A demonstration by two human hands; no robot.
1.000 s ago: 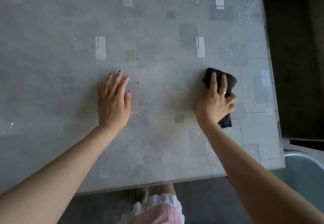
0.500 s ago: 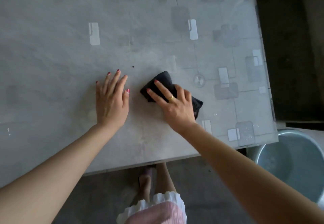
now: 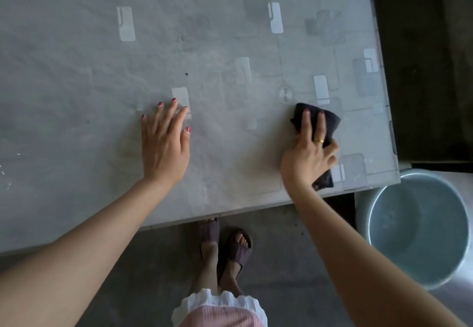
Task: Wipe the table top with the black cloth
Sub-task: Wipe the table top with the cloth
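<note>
A grey table top (image 3: 76, 70) with a clear patterned cover fills most of the view. My right hand (image 3: 308, 151) presses a folded black cloth (image 3: 330, 121) flat on the table near its front right corner, fingers spread over it. The cloth shows beyond my fingertips and below my palm. My left hand (image 3: 165, 142) lies flat on the table, palm down, fingers apart, holding nothing, well to the left of the cloth.
A round blue-grey basin (image 3: 419, 229) stands on the floor right of the table's front corner. The table's front edge runs just above my feet in dark sandals (image 3: 230, 250). A small dark speck (image 3: 186, 73) lies beyond my left hand. Dark floor lies right of the table.
My right hand has slid the cloth to the right, from beside my left hand back toward the table's right front corner. My left hand has stayed flat in place.
</note>
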